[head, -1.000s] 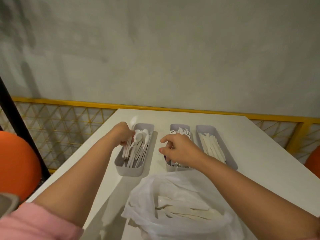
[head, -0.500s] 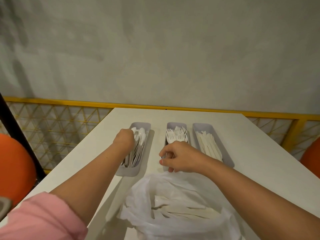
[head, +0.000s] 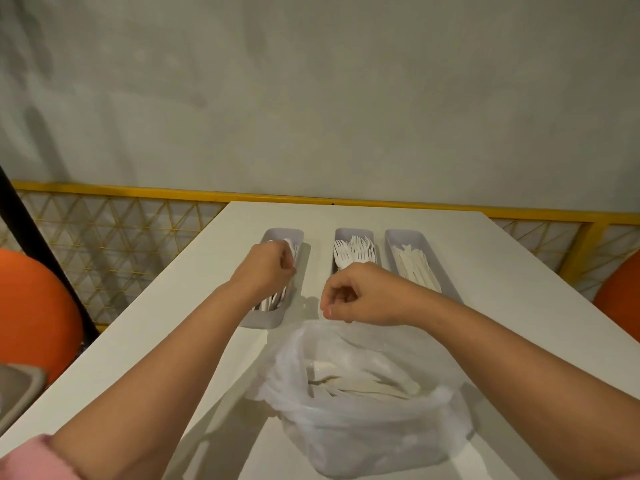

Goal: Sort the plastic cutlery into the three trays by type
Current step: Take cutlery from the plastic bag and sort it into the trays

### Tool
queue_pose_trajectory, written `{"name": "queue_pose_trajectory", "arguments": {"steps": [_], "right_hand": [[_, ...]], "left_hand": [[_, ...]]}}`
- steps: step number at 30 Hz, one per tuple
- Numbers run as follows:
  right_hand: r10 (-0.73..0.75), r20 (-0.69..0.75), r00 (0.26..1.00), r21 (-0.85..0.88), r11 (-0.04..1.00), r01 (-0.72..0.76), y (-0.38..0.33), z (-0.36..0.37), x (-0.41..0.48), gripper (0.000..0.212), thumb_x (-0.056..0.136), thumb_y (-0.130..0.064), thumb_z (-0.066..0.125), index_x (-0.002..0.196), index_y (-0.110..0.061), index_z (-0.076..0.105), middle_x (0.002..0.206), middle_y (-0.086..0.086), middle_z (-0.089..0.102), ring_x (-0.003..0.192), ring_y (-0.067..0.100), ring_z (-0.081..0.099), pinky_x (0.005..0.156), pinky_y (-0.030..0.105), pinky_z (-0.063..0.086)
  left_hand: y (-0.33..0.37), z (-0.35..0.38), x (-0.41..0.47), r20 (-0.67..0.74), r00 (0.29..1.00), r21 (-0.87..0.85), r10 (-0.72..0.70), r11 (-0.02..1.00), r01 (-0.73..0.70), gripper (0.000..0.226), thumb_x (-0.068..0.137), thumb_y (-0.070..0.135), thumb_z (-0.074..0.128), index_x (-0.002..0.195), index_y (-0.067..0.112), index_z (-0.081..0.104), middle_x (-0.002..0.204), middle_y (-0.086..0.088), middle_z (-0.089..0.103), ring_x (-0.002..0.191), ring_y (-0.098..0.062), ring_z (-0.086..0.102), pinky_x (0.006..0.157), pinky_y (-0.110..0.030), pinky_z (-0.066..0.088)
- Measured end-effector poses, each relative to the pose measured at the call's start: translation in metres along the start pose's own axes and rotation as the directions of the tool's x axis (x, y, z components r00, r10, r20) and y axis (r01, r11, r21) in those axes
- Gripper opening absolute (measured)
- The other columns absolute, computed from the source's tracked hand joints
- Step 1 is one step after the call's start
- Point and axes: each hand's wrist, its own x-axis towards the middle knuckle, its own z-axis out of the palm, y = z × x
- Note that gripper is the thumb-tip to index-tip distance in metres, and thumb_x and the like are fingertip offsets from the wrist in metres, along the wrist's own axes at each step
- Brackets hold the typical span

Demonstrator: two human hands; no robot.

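Cutlery lay in two places on the white table: sorted into three grey trays at the far side, and loose in a thin plastic bag close to the person. From the bag, the spoon tray sat at about 11 o'clock, the fork tray at 12 and the knife tray at 1, all three lengthwise and side by side, with a wider gap between the first two. White forks were heaped tines-away in the middle one, flat knives filled the last, and spoons showed at the near end of the first. The left hand hung over the spoon tray with its fingers curled under; I could not tell whether it gripped anything. The right hand hovered over the near end of the fork tray, just beyond the bag's mouth, fingers curled in, nothing visible between them. More pale pieces lay jumbled inside the bag. A yellow rail ran past the table's 12 o'clock edge.
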Motion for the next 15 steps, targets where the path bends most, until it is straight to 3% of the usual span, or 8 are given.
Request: {"name": "queue_pose_trajectory", "arguments": {"steps": [2,5,8,11,15], "right_hand": [[0.014,0.138,0.990,-0.021,1.000,-0.012,0.000,0.002,-0.006,0.010,0.088,-0.016,0.062,0.094,-0.010,0.068,0.073,-0.005,0.063,0.062,0.002,0.058,0.062,0.016,0.049],[0.066,0.297,0.953,-0.080,0.996,-0.044,0.004,0.010,-0.013,0.017,0.086,-0.016,0.066,0.102,-0.010,0.067,0.071,-0.010,0.060,0.061,0.000,0.057,0.066,0.019,0.050],[0.143,0.406,0.902,-0.248,0.968,-0.042,0.007,0.019,-0.023,0.047,0.079,-0.029,0.073,0.122,-0.018,0.057,0.099,-0.005,0.058,0.089,0.012,0.058,0.084,0.028,0.048],[0.224,0.445,0.867,-0.391,0.920,-0.037,0.011,0.028,-0.033,0.074,0.075,-0.037,0.074,0.138,-0.027,0.036,0.127,-0.005,0.043,0.115,0.018,0.049,0.098,0.034,0.044],[0.231,0.402,0.886,-0.469,0.883,-0.017,0.021,0.041,-0.040,0.088,0.071,-0.043,0.076,0.142,-0.033,0.025,0.130,-0.005,0.034,0.121,0.019,0.041,0.098,0.042,0.043]], "left_hand": [[0.009,-0.002,-0.020,0.161,0.983,-0.062,0.083,0.995,-0.074,0.009,0.088,0.017,0.060,0.080,0.017,0.056,0.089,0.000,0.059,0.085,-0.017,0.055,0.067,-0.021,0.041],[0.018,-0.001,-0.047,0.425,0.889,-0.043,0.170,0.985,-0.168,0.009,0.087,0.027,0.062,0.080,0.023,0.059,0.093,0.007,0.053,0.092,-0.013,0.056,0.076,-0.020,0.044],[0.018,0.004,-0.066,0.607,0.790,0.064,0.089,0.985,-0.161,0.019,0.087,0.034,0.061,0.101,0.021,0.065,0.108,0.003,0.053,0.102,-0.016,0.053,0.088,-0.028,0.044],[0.017,0.008,-0.076,0.642,0.767,0.139,-0.002,0.984,-0.114,0.039,0.088,0.032,0.060,0.125,0.022,0.053,0.129,0.001,0.048,0.112,-0.017,0.050,0.090,-0.024,0.039],[0.020,0.010,-0.077,0.620,0.784,0.084,-0.027,0.996,-0.032,0.059,0.090,0.021,0.055,0.143,0.023,0.030,0.143,0.001,0.037,0.123,-0.020,0.044,0.090,-0.022,0.037]]}}
